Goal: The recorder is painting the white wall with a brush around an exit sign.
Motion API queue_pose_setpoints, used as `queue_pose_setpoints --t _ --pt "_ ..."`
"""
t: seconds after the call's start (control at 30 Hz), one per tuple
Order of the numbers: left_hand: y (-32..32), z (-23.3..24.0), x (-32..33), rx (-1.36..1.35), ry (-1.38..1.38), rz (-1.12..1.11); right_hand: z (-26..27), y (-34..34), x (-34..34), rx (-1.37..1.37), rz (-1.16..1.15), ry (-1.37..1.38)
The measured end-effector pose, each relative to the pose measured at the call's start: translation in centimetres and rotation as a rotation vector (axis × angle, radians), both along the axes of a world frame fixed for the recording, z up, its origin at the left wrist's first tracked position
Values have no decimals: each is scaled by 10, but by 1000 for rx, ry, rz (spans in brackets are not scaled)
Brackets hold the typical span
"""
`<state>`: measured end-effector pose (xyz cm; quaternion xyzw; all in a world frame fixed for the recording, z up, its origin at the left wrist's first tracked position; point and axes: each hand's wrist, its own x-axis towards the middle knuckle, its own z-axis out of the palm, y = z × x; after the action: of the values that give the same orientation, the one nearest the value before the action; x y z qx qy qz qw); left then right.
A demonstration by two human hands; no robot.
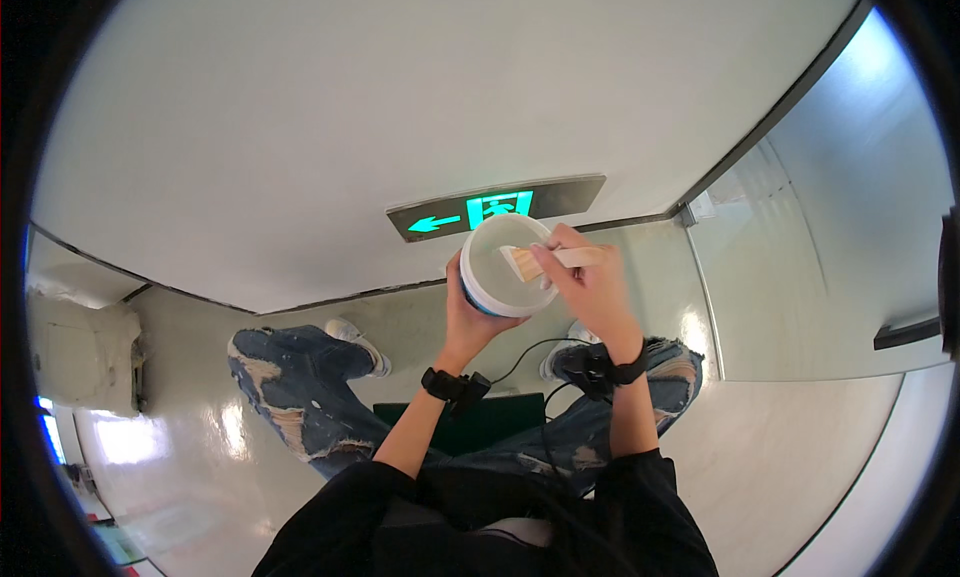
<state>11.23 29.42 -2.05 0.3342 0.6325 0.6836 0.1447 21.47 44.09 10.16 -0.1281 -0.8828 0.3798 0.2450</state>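
A round white plastic tub [499,266] with blue on its outer side is gripped by my left hand [471,318], which wraps its left and lower side. Its mouth tilts toward me and whitish material coats the inside. My right hand [589,284] pinches a flat paintbrush [574,257] by its pale wooden handle. The brush's bristles, pale with a white tip, are over the tub's mouth; whether they touch the inner wall I cannot tell. Both hands are above the floor, in front of the wall.
A white wall [300,127] stands ahead, bearing a lit green exit sign [577,194] low down behind the tub. To the right is a glass door [795,277] with a dark handle [907,333]. A whitish bulky object [82,352] stands left. Cables run from my wrist devices.
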Motion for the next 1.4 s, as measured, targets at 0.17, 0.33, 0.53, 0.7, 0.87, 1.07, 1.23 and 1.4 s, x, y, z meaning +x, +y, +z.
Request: queue_pose_setpoints --t 0.17,0.33,0.53,0.7,0.87,1.07,1.23,1.4 --pt "25 4 -2 27 25 13 6 17 19 -565 -29 264" --pt "51 15 -7 -16 -40 24 -4 43 28 -598 -71 397" --pt "71 30 -6 27 -128 -4 -14 57 27 -569 -177 565" --pt "82 35 -6 -12 -228 -24 -23 60 24 -554 -203 620" --pt "89 32 -7 -12 -263 2 -34 65 19 -493 -211 676" --pt "93 36 -5 -16 -213 35 -49 74 15 -352 -264 728" --pt "90 33 -4 43 -267 4 -67 77 15 -82 -348 684" --pt "54 31 -3 -19 -116 44 -85 82 12 33 -435 649"
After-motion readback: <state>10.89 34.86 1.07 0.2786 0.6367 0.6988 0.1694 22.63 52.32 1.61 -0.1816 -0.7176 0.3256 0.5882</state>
